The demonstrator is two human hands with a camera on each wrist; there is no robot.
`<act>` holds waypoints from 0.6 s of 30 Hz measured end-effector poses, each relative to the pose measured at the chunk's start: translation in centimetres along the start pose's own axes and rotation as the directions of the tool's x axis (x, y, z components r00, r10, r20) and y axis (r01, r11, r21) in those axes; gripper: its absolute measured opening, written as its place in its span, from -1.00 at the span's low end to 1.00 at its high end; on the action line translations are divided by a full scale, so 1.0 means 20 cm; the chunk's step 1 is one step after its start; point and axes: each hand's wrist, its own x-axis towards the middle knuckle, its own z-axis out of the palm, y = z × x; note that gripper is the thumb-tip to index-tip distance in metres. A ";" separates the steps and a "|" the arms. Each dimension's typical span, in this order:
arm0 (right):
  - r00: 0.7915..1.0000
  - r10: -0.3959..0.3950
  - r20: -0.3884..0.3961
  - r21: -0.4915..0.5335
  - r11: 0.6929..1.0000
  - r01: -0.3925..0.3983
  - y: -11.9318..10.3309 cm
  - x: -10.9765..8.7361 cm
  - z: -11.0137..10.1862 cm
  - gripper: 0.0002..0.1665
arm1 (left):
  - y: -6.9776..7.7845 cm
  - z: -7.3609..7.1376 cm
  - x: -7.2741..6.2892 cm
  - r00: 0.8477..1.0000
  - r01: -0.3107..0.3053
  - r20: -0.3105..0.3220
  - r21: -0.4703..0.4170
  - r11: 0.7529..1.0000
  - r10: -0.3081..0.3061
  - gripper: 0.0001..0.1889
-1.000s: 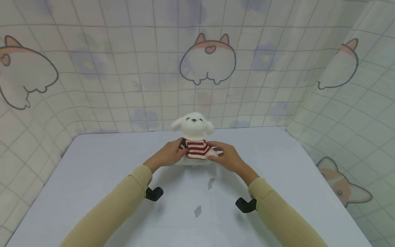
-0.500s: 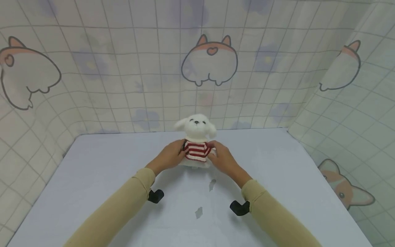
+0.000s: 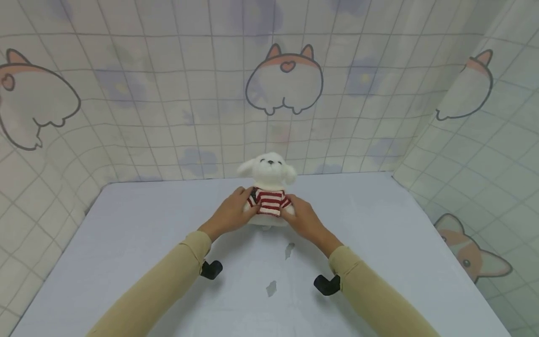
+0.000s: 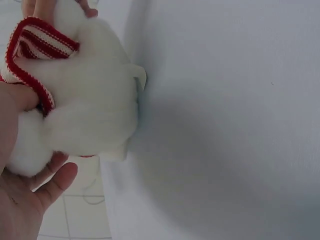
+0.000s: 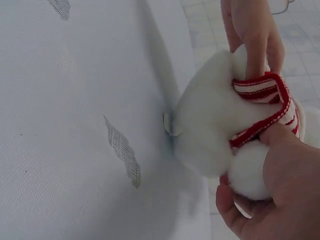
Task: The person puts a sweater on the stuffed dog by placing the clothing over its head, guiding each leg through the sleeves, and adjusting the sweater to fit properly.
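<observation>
A white plush dog [image 3: 269, 172] in a red-and-white striped knitted sweater [image 3: 271, 202] sits upright at the far middle of the table, facing me. My left hand [image 3: 230, 211] holds its side on the left, thumb on the sweater's front. On the opposite side my right hand [image 3: 306, 219] grips it with the thumb at the sweater's lower edge. In the left wrist view the fluffy white body [image 4: 95, 95] shows below the raised sweater hem [image 4: 31, 75]. A small white tag [image 5: 168, 124] sticks out at the toy's base in the right wrist view. The fingers behind the toy are partly hidden.
The white table [image 3: 151, 206] has two grey worn patches, one of them a small patch [image 3: 271, 288] near the front. A tile-patterned curtain [image 3: 202, 121] with cartoon dogs stands behind and at both sides. Black mounts, such as the right mount [image 3: 326, 284], hang below both wrists.
The plush dog has shifted slightly to the right. My right hand has moved in closer, its fingers now bent round the toy's side. The left hand stays on it.
</observation>
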 end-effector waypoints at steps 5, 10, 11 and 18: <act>0.999 -0.035 -0.001 -0.043 0.998 0.035 -0.02 0.01 -0.02 -0.49 | 0.00 -0.04 -0.02 0.999 -0.045 0.016 0.040 0.998 0.045 -0.34; 0.994 -0.111 0.017 -0.138 0.984 0.113 -0.03 0.01 -0.05 -0.51 | -0.01 -0.08 -0.04 0.994 -0.091 0.059 0.065 0.994 0.087 -0.37; 0.993 -0.120 0.021 -0.151 0.981 0.122 -0.03 0.01 -0.04 -0.52 | -0.01 -0.08 -0.04 0.994 -0.091 0.064 0.055 0.994 0.088 -0.38; 0.997 -0.062 0.038 -0.102 0.993 0.066 -0.03 0.01 -0.02 -0.50 | -0.01 -0.05 -0.05 0.996 -0.034 0.084 -0.073 0.997 0.040 -0.36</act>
